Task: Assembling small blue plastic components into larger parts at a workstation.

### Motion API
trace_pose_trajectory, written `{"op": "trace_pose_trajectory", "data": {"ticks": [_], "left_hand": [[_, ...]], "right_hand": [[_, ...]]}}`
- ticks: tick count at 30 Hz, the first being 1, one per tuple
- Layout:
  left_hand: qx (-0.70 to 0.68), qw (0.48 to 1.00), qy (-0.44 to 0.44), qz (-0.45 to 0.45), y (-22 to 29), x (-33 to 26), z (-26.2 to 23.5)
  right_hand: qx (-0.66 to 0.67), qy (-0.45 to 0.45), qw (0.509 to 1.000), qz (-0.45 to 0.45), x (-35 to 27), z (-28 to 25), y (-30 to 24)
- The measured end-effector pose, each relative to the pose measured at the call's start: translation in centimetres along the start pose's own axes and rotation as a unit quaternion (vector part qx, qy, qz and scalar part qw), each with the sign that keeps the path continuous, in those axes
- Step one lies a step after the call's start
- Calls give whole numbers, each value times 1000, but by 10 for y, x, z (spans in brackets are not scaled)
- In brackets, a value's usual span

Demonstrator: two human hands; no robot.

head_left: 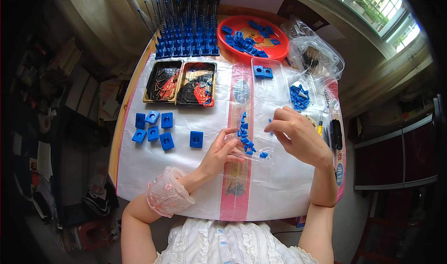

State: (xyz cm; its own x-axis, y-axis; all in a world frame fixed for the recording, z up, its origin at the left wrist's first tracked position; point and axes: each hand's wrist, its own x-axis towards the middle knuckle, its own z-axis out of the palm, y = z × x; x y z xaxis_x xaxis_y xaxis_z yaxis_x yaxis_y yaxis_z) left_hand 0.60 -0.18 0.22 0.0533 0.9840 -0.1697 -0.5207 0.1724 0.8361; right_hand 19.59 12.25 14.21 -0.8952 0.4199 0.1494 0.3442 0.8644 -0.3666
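My left hand (218,153) is closed on the near left edge of a clear plastic tray (259,145). Small blue cone-shaped pieces (243,132) lie along that tray. To its right, my right hand (297,134) is raised with thumb and fingers pinched together. A tiny blue piece (270,121) shows at those fingertips; its exact shape is too small to make out. Left of my left hand, a blue square block with a round recess (196,139) lies alone. Several similar blue blocks (152,133) are grouped farther left.
A black two-part box (179,83) holds screws and small metal parts. Behind it stand blue bases with upright springs and rods (186,35). A red round tray (281,49) holds blue parts. A clear container (281,89), blue cones (299,101), plastic bags (333,54) and tools (335,134) lie right.
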Motion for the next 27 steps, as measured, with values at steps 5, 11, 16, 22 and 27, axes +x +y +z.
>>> {"op": "trace_pose_trajectory", "data": {"ticks": [5, 11, 16, 22, 27], "left_hand": [[13, 1000, -10, 6, 0, 0, 3], [19, 999, -24, 13, -1, 0, 5], [-7, 1000, -3, 17, 1, 0, 4], [-31, 992, 70, 99, 0, 3, 3], [16, 985, 85, 147, 1, 1, 6]], "right_hand": [[-32, 47, 998, 0, 6, 17, 2], [-23, 60, 998, -6, 16, 45, 9], [64, -23, 997, -47, 13, 40, 5], [-12, 31, 999, 5, 6, 10, -4], [7, 95, 985, 145, 3, 11, -2]]}}
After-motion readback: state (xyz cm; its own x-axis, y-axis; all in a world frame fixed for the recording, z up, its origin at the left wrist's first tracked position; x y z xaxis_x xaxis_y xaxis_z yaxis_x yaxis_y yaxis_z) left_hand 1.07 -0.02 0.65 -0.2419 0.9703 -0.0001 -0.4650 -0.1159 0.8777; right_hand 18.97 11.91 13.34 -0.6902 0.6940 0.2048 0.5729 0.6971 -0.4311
